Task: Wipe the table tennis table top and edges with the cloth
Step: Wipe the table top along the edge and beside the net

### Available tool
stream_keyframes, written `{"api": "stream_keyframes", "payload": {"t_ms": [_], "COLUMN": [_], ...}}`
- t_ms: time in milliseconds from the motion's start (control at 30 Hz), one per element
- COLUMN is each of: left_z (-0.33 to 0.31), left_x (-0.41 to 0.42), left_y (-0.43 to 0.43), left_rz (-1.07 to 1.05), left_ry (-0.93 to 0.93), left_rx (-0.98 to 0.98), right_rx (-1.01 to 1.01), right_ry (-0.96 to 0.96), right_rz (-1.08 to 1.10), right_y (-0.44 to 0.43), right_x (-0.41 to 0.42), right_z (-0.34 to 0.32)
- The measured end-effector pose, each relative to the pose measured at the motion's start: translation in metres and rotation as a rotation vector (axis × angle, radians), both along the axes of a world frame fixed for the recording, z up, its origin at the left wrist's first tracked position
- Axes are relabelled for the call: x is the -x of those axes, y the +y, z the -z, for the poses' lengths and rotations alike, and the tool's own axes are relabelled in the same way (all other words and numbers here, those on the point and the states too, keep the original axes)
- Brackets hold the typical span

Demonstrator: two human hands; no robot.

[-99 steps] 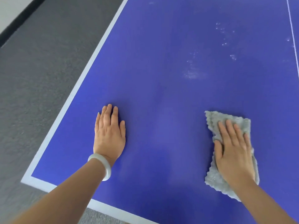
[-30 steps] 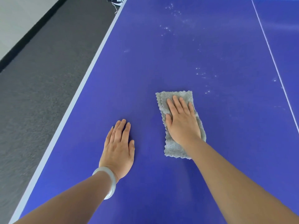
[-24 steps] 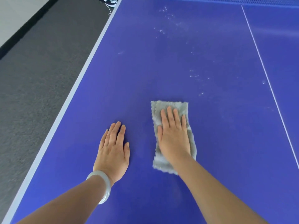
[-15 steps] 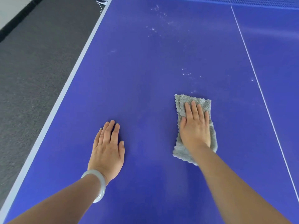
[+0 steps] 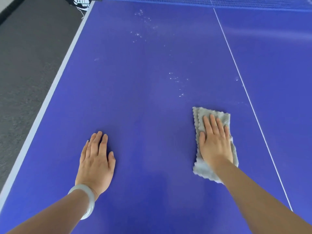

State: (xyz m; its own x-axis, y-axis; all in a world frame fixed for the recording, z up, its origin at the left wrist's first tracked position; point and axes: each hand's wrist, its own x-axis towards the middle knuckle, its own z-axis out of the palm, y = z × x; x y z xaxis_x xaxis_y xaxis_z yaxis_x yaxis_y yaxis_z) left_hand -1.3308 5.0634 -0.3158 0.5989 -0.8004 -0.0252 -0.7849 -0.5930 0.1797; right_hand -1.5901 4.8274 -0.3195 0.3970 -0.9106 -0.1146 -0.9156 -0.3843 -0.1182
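The blue table tennis table top [image 5: 143, 102] fills most of the view. A white painted edge band [image 5: 55, 85] runs along its left side, with dark grey carpeted floor [image 5: 25, 73] beyond it. The table's near edge is out of view. A thin white centre line [image 5: 236, 68] runs from the blue mesh net [image 5: 202, 1] at the far end towards the person. A black net clamp with white lettering [image 5: 81, 2] sits at the far left corner.

The folded grey fleecy cloth [image 5: 199, 122] lies flat on the blue surface, left of the centre line and near it without touching. The right hand [image 5: 215, 142] presses down on the cloth with its fingers straight and close together, so cloth shows on all sides of it. The left hand [image 5: 96, 159] rests palm down on the table, well in from the edge band. Its fingers are straight and together, its thumb is slightly apart, and it holds nothing. A broad stretch of blue surface lies between the two hands, and more runs ahead to the net.

There are two hands, one cloth, one net, one centre line and one pale translucent bangle [image 5: 87, 198] on the left wrist. Small white specks [image 5: 175, 78] lie in two loose groups, one just ahead of the cloth and one near the net, with a few strays elsewhere.
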Motion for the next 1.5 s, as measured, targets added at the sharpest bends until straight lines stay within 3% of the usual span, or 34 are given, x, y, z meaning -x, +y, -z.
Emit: {"api": "stream_keyframes", "payload": {"t_ms": [100, 267, 400, 567, 700, 933, 1100, 1200, 1400, 1500], "left_z": [0.0, -0.003, -0.007, -0.014, -0.005, 0.007, 0.01, 0.009, 0.007, 0.009], "left_x": [0.002, 0.008, 0.008, 0.057, 0.081, 0.079, 0.079, 0.079, 0.078, 0.078], "left_y": [0.001, -0.001, -0.012, -0.077, -0.121, -0.124, -0.125, -0.125, -0.125, -0.126], "left_rz": [0.009, 0.025, 0.165, 0.462, 0.452, 0.422, 0.411, 0.413, 0.418, 0.422], "left_ry": [-0.023, -0.046, -0.131, -0.096, -0.068, -0.062, -0.045, -0.046, -0.04, -0.043], "left_rx": [-0.009, -0.027, -0.093, 0.006, -0.057, -0.067, -0.096, -0.104, -0.113, -0.107], "right_rx": [-0.013, 0.021, -0.011, -0.031, -0.018, 0.082, 0.062, 0.031, 0.059, 0.216], "right_ry": [-0.022, 0.057, 0.057, 0.035, 0.06, 0.101, 0.02, -0.025, -0.039, -0.129], "right_rz": [0.113, -0.463, -0.245, -0.133, -0.218, -0.001, 0.147, 0.085, -0.397, -0.174], "right_y": [0.012, 0.057, 0.025, 0.005, -0.016, -0.117, -0.178, -0.171, -0.122, -0.152], "right_x": [-0.022, 0.057, 0.076, 0.062, 0.079, 0.071, 0.031, 0.002, 0.011, 0.02], "right_z": [0.002, -0.003, -0.008, -0.008, -0.005, 0.0, 0.003, 0.0, 0.002, 0.004]}}
